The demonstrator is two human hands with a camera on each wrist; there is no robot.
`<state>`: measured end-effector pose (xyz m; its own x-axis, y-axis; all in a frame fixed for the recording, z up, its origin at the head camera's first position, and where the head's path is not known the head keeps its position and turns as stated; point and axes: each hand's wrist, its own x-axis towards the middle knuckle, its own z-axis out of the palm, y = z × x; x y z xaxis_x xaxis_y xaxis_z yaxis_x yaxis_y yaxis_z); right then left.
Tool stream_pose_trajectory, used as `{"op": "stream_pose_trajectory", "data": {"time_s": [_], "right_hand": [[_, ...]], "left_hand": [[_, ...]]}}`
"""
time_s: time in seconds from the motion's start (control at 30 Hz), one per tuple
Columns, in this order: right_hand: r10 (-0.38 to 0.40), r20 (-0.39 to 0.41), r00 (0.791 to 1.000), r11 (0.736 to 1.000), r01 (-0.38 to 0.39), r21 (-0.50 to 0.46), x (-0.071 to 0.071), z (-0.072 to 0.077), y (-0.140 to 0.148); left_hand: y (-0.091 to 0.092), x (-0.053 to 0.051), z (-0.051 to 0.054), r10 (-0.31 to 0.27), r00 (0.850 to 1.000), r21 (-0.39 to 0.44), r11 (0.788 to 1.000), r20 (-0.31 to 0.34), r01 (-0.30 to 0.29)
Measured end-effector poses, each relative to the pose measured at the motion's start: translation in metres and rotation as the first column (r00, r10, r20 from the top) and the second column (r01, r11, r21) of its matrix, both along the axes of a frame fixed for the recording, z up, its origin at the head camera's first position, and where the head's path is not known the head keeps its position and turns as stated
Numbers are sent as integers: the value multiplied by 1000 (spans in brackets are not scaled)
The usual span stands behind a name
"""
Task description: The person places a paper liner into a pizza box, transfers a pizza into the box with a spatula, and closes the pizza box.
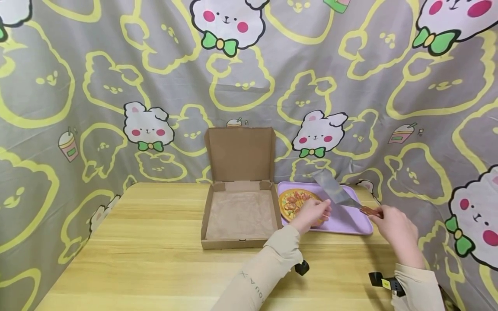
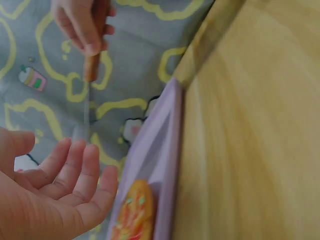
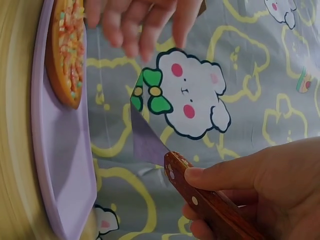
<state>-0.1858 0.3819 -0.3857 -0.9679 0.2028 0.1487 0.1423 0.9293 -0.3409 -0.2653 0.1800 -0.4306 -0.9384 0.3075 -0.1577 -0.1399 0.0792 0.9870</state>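
Observation:
My right hand (image 1: 397, 229) grips the wooden handle (image 3: 200, 197) of a spatula with a broad, flat metal blade (image 1: 335, 190). That blade is raised above the right part of a lilac tray (image 1: 355, 224). On the tray's left part lies a round pizza (image 1: 292, 203) with colourful toppings. My left hand (image 1: 314, 213) hovers over the pizza's right side and hides some of it in the head view. In the left wrist view, the fingers (image 2: 82, 172) of that hand are loosely bent and hold nothing.
Left of the tray stands a cardboard pizza box (image 1: 207, 224), its lid (image 1: 242, 154) raised and brown paper (image 1: 241, 214) lining its bottom. Both rest on a wooden table (image 1: 155, 255). A patterned grey curtain (image 1: 256, 90) hangs behind and along the sides.

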Motion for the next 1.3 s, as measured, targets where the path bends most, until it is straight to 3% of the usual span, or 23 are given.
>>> {"op": "stream_pose_trajectory", "data": {"time_s": [0.13, 0.3, 0.47, 0.73, 0.93, 1.13, 1.3], "right_hand": [[28, -11, 1000, 1000, -28, 7, 0, 3, -6], [57, -26, 998, 998, -57, 15, 1, 5, -13], [90, -58, 994, 996, -89, 32, 2, 4, -21], [153, -90, 984, 987, -147, 69, 1, 4, -29], [211, -97, 973, 971, -197, 136, -1, 0, -27], [216, -216, 952, 952, -156, 262, -2, -8, -26], [223, -338, 914, 932, -98, 350, -3, -14, -27]], "left_hand": [[8, -2, -8, 14, 997, 62, 998, 78, -19], [16, -4, -16, 23, 991, 90, 995, 132, -35], [20, -4, -22, 33, 976, 168, 983, 217, -71], [17, -7, -26, 10, 932, 366, 918, 362, -152], [13, -2, -27, -29, 895, 446, 874, 445, -194], [15, 8, -27, -41, 886, 491, 844, 462, -217], [20, 17, -28, -44, 897, 526, 822, 440, -218]]}}
